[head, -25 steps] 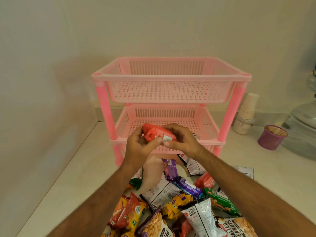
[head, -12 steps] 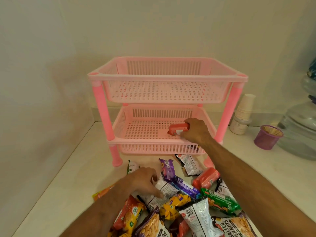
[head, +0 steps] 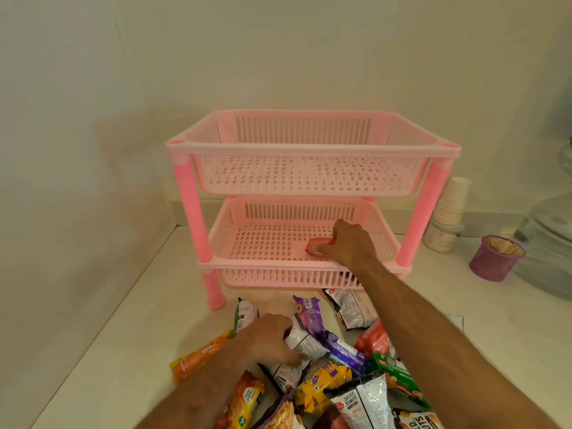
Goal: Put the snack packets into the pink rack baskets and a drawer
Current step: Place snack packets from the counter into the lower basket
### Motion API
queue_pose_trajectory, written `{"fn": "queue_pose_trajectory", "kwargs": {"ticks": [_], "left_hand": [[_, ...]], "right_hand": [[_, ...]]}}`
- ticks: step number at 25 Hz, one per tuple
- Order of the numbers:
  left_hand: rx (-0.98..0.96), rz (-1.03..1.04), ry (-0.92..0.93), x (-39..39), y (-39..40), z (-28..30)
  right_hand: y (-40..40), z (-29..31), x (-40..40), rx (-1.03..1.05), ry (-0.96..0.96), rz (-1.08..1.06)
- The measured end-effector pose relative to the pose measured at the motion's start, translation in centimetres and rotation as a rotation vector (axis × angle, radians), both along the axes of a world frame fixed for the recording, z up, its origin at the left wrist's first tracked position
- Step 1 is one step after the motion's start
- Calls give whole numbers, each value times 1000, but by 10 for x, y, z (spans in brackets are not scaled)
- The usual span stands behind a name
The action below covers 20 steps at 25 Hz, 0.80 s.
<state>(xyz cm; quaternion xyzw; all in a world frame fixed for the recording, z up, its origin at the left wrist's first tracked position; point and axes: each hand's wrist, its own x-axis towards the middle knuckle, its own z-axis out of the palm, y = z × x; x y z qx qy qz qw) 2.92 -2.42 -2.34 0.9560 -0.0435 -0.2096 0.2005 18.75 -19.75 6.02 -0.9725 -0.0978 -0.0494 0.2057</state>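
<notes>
The right hand (head: 349, 243) grips a red packet (head: 317, 245) on the lower basket (head: 266, 243) floor, long axis running nine-to-three. At six o'clock, left fingers (head: 289, 356) clutch a white packet (head: 301, 343) in the pile.

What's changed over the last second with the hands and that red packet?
The right hand carried the red packet into the lower basket, still gripping it. The left hand let go and dropped onto a white packet in the pile. Rack unmoved, upper basket empty.
</notes>
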Motion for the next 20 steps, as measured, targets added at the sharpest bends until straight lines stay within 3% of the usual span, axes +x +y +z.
{"fn": "queue_pose_trajectory", "kwargs": {"ticks": [4, 8, 10, 13, 15, 18, 20], "left_hand": [[-92, 48, -184, -1, 9, 17], [-347, 221, -449, 4, 14, 48], [-495, 277, -629, 8, 10, 66], [-559, 265, -826, 18, 4, 87], [-585, 281, -875, 24, 1, 92], [-584, 399, -940, 28, -2, 89], [-520, 394, -992, 26, -4, 78]], "right_hand": [[-6, -3, -1, 80, 51, 73], [-10, 4, -20, 502, -78, 246], [-9, 13, -37, 655, 49, 434], [-5, 25, -53, 604, 330, 646], [-4, 31, -52, 638, 390, 662], [-8, 40, -40, 819, 256, 513], [-15, 42, -28, 762, 58, 425]]}}
